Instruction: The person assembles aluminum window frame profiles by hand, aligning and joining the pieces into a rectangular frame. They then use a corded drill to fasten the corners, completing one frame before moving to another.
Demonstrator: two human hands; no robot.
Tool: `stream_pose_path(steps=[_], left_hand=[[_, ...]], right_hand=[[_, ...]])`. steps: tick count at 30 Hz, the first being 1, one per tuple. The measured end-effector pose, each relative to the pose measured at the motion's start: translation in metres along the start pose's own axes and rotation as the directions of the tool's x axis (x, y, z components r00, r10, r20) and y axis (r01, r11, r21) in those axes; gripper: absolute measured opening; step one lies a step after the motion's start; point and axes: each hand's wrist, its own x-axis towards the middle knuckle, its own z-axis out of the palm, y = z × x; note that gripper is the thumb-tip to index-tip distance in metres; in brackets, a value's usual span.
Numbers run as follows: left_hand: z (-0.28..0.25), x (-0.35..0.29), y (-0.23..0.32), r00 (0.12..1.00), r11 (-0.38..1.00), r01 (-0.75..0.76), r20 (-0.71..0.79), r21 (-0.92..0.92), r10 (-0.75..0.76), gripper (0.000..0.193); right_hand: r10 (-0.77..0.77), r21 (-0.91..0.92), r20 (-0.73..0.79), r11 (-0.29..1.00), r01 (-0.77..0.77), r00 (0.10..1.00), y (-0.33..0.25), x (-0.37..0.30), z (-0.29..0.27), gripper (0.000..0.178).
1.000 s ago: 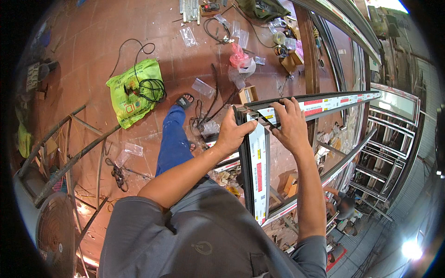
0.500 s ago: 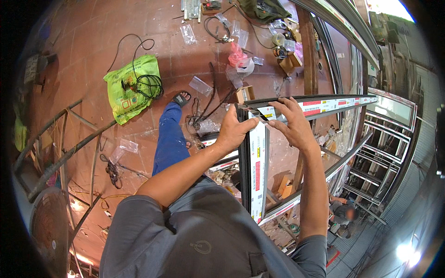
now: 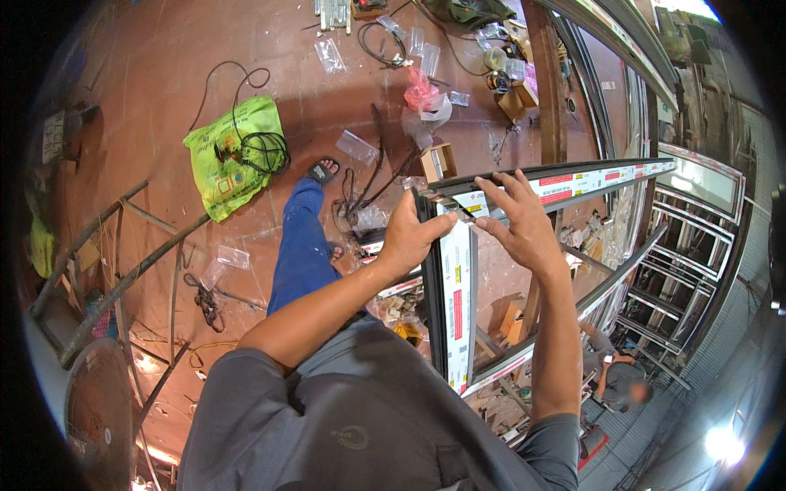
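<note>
My left hand (image 3: 409, 231) is wrapped round the outer corner of an aluminium frame (image 3: 457, 315), its thumb lying across the corner joint. This frame is black at its edges and covered with white film bearing red and yellow labels. On the upper bar (image 3: 565, 186) rests my right hand (image 3: 517, 229), its fingertips over the top edge and its thumb on the inner side near the corner. It grips the bar between them. At the slanted joint between the two bars, a dark strip or gap (image 3: 464, 212) shows; I cannot tell which.
A small open cardboard box (image 3: 439, 163) stands beyond the corner. A yellow-green bag (image 3: 237, 151) with a black cable lies left, near a metal rack (image 3: 123, 282). Plastic bags (image 3: 420, 92) litter the tiled floor. Another person (image 3: 620, 380) crouches lower right; finished frames (image 3: 675, 254) stand behind.
Both hands keep nearly the same hold on the frame corner. The right fingers have shifted slightly. The other person at the lower right has moved, with an arm now more visible.
</note>
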Motion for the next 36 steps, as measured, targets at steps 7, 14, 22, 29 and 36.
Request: stream_pose_path(steps=[7,14,22,29,36], left_hand=[[-0.002,0.002,0.003,0.995,0.994,0.082,0.049,0.066,-0.086,0.037],[0.001,0.012,0.000,0.990,0.988,0.108,0.080,0.109,-0.117,0.039],[-0.015,0.038,0.009,0.993,0.992,0.102,0.054,0.068,-0.106,0.047],[-0.002,0.075,0.012,0.951,0.927,0.299,0.011,0.228,-0.309,0.076],[0.006,0.074,0.008,0.991,0.953,0.136,-0.045,0.270,-0.128,0.066]], right_hand=[[0.048,-0.025,0.012,0.999,-0.048,0.999,0.003,0.000,0.003,0.062],[0.070,-0.016,0.017,0.997,-0.069,0.997,0.010,0.003,0.002,0.061],[0.724,0.705,-0.492,0.657,-0.266,0.483,0.103,-0.012,0.018,0.065],[0.949,0.991,-0.119,0.093,0.101,0.293,0.275,-0.004,0.056,0.073],[0.980,0.996,-0.072,0.063,0.057,0.183,0.289,0.022,0.059,0.068]])
